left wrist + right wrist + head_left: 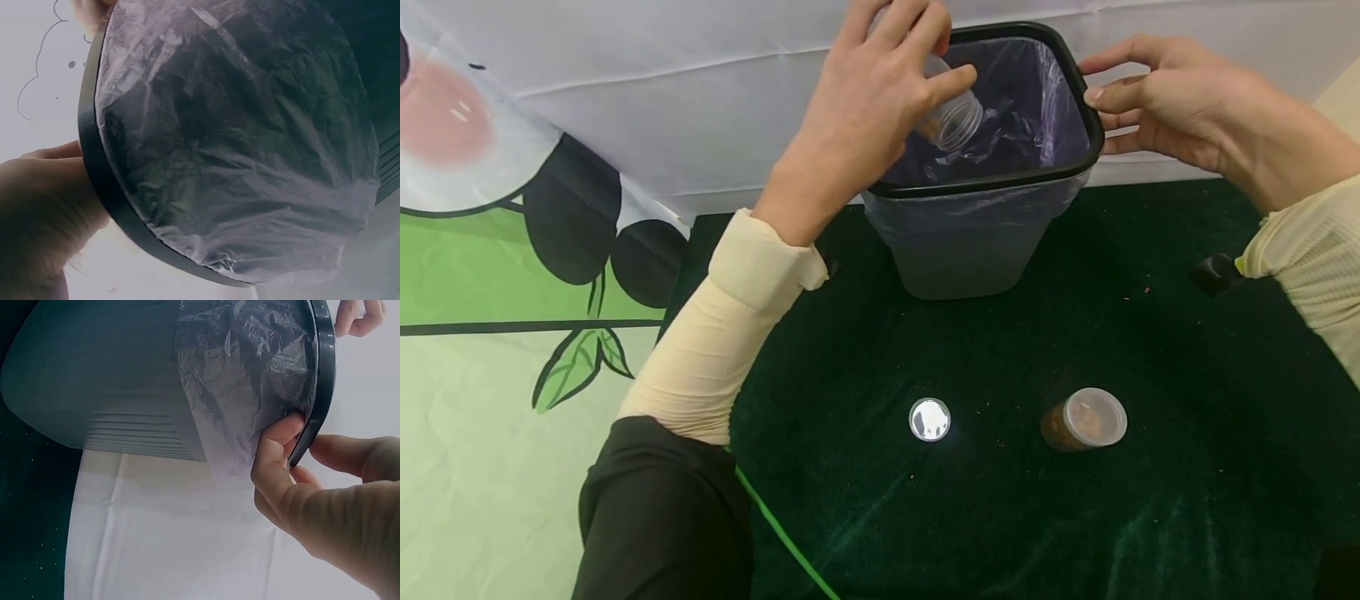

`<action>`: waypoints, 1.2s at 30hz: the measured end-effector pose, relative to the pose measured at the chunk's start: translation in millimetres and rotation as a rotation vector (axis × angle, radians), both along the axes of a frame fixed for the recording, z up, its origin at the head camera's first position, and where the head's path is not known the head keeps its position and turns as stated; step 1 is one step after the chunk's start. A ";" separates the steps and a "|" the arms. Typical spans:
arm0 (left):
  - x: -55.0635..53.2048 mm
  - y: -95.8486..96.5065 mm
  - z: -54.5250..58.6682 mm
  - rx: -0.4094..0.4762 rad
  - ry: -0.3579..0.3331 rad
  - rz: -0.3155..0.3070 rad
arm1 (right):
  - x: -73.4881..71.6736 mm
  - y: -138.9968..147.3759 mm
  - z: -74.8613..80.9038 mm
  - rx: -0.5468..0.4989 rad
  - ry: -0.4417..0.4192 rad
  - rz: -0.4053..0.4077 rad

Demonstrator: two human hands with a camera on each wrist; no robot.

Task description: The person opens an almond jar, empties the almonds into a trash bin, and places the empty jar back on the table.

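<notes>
In the head view, my left hand (876,100) grips a clear plastic jar (958,123) from above, tilted over the bin so its threaded open mouth points to the right and down. Something orange-brown shows inside near the neck. The grey trash bin (966,262) has a black rim and a thin translucent liner (1045,92). At the bin's right side, my right hand (1187,104) pinches the rim. The right wrist view shows that hand's thumb on one side of the rim (325,369) and curled fingers against the liner on the other. The jar is hidden in both wrist views.
On the dark green cloth (865,500) lie a small shiny round lid (929,419) and a tub (1067,429) with a translucent lid and brownish contents. Small crumbs are scattered nearby. A white sheet (700,83) hangs behind the bin, and a green cord (782,533) runs below my left sleeve.
</notes>
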State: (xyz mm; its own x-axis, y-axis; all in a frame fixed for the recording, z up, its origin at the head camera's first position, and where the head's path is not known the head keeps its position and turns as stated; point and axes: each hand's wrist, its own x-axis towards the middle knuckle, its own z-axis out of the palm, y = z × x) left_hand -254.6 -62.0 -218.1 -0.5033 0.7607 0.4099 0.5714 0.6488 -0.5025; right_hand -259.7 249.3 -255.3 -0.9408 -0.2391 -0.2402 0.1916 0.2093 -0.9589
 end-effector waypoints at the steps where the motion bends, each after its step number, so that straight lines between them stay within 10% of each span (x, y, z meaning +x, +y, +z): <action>1: -0.2 0.3 -0.3 -0.003 0.009 -0.004 | 0.2 -0.1 0.3 -0.001 -0.002 -0.005; 16: 6.0 6.9 -2.8 -0.288 0.239 0.060 | 0.7 -0.1 1.6 -0.039 -0.020 -0.023; 36: 10.6 1.2 9.7 -0.032 -0.132 0.119 | 1.1 0.8 4.0 -0.022 -0.039 -0.040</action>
State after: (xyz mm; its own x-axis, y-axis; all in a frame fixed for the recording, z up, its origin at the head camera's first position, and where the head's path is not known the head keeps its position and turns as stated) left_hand -244.1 -60.9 -208.5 -0.6379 0.7045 0.3110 0.5542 0.7004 -0.4498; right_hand -258.7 250.0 -251.4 -0.9397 -0.2069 -0.2723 0.2371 0.1796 -0.9547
